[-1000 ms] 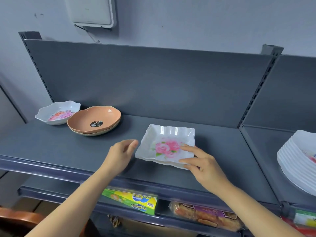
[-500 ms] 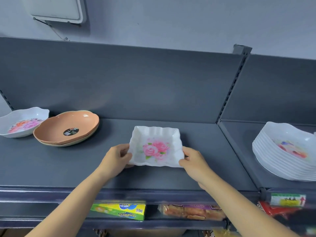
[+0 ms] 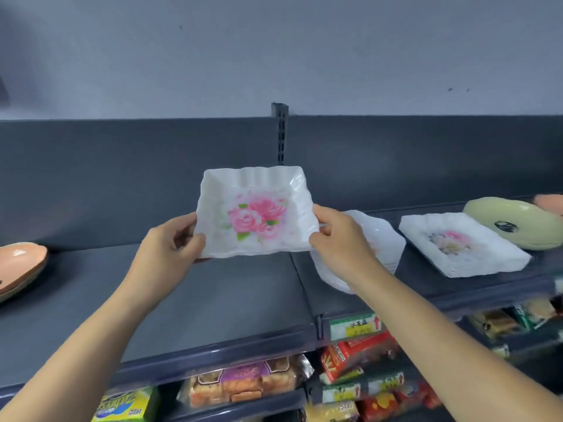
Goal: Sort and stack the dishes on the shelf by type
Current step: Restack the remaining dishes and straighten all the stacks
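A white square dish with pink roses (image 3: 256,211) is held up above the grey shelf (image 3: 219,300), tilted toward me. My left hand (image 3: 170,248) grips its left edge and my right hand (image 3: 338,242) grips its right edge. Behind my right hand sits a stack of white scalloped bowls (image 3: 384,248), partly hidden. Further right lies a stack of white square dishes with a floral print (image 3: 463,248). A pale green oval bowl (image 3: 515,223) stands beyond it, with an orange bowl (image 3: 550,202) at the frame's edge. At the far left are stacked orange bowls (image 3: 18,266).
An upright slotted post (image 3: 281,132) divides the shelf's back panel. Below the shelf, a lower tier holds snack packets (image 3: 243,382), red boxes (image 3: 356,354) and a yellow-green box (image 3: 125,405). Price labels (image 3: 355,325) run along the shelf's front rail.
Both hands took hold of the rose dish and lifted it off the shelf. The view swung right, bringing the square dish stack and green bowl into sight.
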{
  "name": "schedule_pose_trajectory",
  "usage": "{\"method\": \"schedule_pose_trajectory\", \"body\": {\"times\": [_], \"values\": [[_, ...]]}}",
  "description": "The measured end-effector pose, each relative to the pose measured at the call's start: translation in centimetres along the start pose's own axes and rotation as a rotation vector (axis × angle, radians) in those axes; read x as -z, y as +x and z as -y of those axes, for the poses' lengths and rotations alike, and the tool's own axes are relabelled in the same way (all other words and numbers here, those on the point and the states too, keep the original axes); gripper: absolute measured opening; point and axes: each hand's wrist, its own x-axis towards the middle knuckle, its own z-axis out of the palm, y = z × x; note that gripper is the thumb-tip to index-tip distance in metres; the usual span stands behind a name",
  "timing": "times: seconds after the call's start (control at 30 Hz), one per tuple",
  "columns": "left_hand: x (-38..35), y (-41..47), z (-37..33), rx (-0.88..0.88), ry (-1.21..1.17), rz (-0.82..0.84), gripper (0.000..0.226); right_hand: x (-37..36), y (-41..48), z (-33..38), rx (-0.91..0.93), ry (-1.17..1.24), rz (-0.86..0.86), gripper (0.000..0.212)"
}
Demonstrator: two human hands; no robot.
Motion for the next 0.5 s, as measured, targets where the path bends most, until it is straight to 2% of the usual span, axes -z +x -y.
{"method": "schedule_pose_trajectory", "body": {"times": [0.17,0.3,0.5], "values": [[-8.4,0.8,-7.7,-0.079,0.154,0.011,0.016,11.3,-1.4,-3.5,0.039,0.013,-0.033,0.042],[-15.7,1.9,-12.4,-0.105,0.140,0.089,0.014,18.6,-1.9,-7.5,-0.013,0.008,-0.118,0.036],[-24.6,3.5,-17.2,-0.127,0.138,0.152,0.020,26.2,-1.7,-13.3,-0.118,-0.024,-0.210,0.044]]}}
